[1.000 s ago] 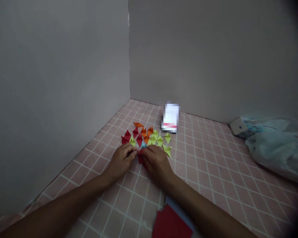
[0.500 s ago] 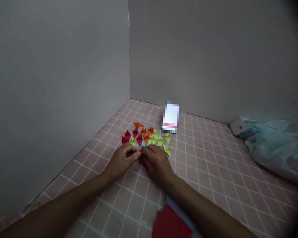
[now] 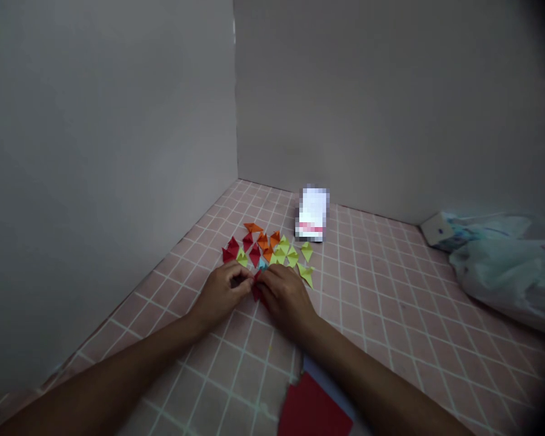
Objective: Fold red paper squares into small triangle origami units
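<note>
Small folded piece of red paper (image 3: pixel 256 293), between the two hands, low over the pink, white-gridded table (image 3: pixel 367 309). The right hand (image 3: pixel 287 297) grips it, fingers curled over its right part. The left hand (image 3: pixel 222 292) has thumb and forefinger drawn narrow at its left edge; whether they pinch it cannot be told. Just beyond the hands lies a cluster of small folded paper shapes: dark red pieces (image 3: pixel 255 255) to the left, orange pieces (image 3: pixel 263 241) in the middle and at the back, yellow-green pieces (image 3: pixel 292 257) mostly to the right, and a light blue piece (image 3: pixel 263 264) nearest the fingertips. Behind the cluster, an upright lit screen (image 3: pixel 313 209), its display pixelated. Foreground: a flat red paper sheet (image 3: pixel 315 409) overlapping a bluish sheet (image 3: pixel 329 383). Far right: a translucent plastic bag (image 3: pixel 508 278) and a pale box (image 3: pixel 439 232).
</note>
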Demonstrator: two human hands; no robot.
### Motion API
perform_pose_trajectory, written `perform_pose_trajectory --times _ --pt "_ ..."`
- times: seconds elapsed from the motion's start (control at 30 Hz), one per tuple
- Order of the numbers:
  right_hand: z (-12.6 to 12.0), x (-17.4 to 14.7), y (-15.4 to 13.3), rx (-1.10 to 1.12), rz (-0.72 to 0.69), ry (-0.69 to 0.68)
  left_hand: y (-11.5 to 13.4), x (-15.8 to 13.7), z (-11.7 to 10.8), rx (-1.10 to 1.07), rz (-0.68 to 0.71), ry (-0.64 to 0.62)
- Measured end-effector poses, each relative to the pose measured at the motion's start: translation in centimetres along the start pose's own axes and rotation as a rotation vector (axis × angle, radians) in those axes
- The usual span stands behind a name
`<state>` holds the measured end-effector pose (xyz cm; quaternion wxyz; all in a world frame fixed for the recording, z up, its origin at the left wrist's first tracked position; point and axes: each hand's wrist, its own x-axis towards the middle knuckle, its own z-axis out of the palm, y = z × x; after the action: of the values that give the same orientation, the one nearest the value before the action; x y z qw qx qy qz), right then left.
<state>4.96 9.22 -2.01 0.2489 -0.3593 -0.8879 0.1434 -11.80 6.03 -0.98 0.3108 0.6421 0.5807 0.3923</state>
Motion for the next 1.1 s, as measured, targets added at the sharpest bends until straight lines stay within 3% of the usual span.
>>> perform_pose_trajectory --times 1.1 --pt "0.15 0.00 0.12 0.041 0.017 -0.028 -0.31 -0.13 0.07 0.029 -0.019 -0.024"
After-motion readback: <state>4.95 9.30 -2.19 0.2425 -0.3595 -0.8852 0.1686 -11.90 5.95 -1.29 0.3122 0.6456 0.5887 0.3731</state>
